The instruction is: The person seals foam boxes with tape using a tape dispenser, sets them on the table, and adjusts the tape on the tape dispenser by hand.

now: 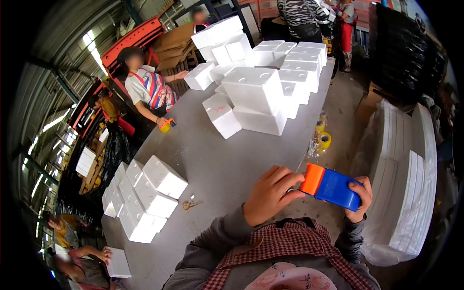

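A blue and orange packing tape dispenser (338, 189) is held up in front of my body, above the near edge of the table. My right hand (361, 197) is wrapped around its blue end. My left hand (271, 192) is at the orange end, thumb and fingers pinched together against it. Whether a strip of tape sits between those fingertips is too small to tell. White foam boxes (251, 92) are stacked on the table beyond my hands. Another group of white foam boxes (145, 195) stands to the left.
The grey table (193, 130) curves around in front of me. A person (147, 84) across it has one hand by a tape dispenser (167, 126). At lower left, a co-worker's hand (105, 254) touches a white box. Tape rolls (324, 140) and plastic-wrapped foam sheets (398, 188) lie right.
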A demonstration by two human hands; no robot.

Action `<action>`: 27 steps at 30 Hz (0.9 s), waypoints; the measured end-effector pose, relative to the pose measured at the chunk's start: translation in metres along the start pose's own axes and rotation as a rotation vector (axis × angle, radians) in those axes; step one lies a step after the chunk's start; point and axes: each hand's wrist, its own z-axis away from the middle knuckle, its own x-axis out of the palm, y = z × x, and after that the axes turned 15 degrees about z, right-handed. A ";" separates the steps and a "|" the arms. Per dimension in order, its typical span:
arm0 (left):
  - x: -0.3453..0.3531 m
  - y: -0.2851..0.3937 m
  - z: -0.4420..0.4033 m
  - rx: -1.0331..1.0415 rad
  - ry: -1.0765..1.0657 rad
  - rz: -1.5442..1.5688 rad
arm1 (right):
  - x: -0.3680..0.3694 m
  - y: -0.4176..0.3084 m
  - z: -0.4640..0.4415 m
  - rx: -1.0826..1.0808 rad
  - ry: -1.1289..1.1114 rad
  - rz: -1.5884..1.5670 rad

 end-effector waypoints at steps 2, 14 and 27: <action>-0.001 -0.001 0.003 0.003 0.000 0.017 | 0.001 -0.002 0.003 0.001 0.003 -0.001; 0.002 -0.001 0.012 -0.113 -0.007 0.124 | -0.001 -0.008 0.009 0.023 0.008 0.015; -0.003 0.000 0.021 -0.091 0.021 0.071 | 0.006 -0.012 0.012 -0.002 0.013 -0.008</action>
